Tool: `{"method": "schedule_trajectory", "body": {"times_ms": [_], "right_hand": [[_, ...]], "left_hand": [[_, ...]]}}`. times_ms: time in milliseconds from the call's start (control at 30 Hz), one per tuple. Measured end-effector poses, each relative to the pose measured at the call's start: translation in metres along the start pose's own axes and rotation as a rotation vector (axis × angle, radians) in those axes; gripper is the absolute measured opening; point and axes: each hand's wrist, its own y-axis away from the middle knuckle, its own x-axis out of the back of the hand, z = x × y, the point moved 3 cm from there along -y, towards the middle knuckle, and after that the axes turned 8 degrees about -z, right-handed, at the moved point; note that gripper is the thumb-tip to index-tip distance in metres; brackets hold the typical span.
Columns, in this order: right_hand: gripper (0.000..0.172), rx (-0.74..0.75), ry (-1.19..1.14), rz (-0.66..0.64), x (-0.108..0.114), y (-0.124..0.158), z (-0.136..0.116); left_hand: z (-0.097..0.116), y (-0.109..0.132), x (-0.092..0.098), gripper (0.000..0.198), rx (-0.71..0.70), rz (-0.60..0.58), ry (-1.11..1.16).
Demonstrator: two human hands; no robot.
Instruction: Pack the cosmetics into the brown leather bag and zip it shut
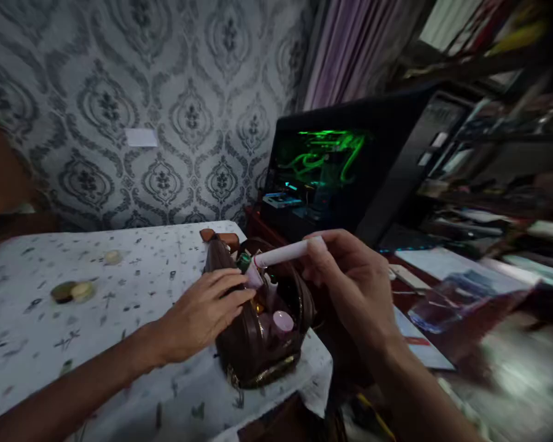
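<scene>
A dark brown zippered bag [239, 353] stands unzipped at the table's corner. Inside it are several small items, among them a round pink-topped container [283, 323] and a pale bottle [271, 288]. My left hand [212, 307] lies over the bag's left rim, its fingers stretched toward the opening; its thumb is hidden. Between the thumb and fingers of my right hand [350, 270] is a slim white tube [283, 253] with a thin red ring near its far end. That end hangs just above the bag's contents.
A patterned white cloth [142, 264] covers the table, with small round items [80, 291] at left. Behind the bag stands a black computer case [373, 166] with green lights. Papers and a clear plastic box [449, 301] lie at right.
</scene>
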Motion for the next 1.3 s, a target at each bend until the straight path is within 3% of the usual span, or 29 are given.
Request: {"method": "schedule_trajectory", "body": {"times_ms": [233,467,767,1133,1300], "right_hand": [[0.024,-0.023,0.038,-0.225,-0.003,-0.004,0.025],[0.013,0.043,0.145,-0.543,-0.018,-0.012,0.040],[0.009,0.093,0.313,-0.732,-0.030,-0.024,0.050],[0.005,0.117,0.407,-0.801,-0.044,-0.032,0.052],[0.006,0.163,0.373,-0.746,-0.046,-0.032,0.057]], "left_hand": [[0.001,0.012,0.005,0.037,0.022,0.051,0.007],[0.007,0.016,0.009,0.044,0.054,0.046,-0.024],[0.009,0.022,0.006,0.062,0.155,0.000,-0.012],[0.007,0.022,0.005,0.059,0.144,-0.009,-0.022],[0.009,0.021,0.006,0.047,0.120,-0.017,-0.026]]}}
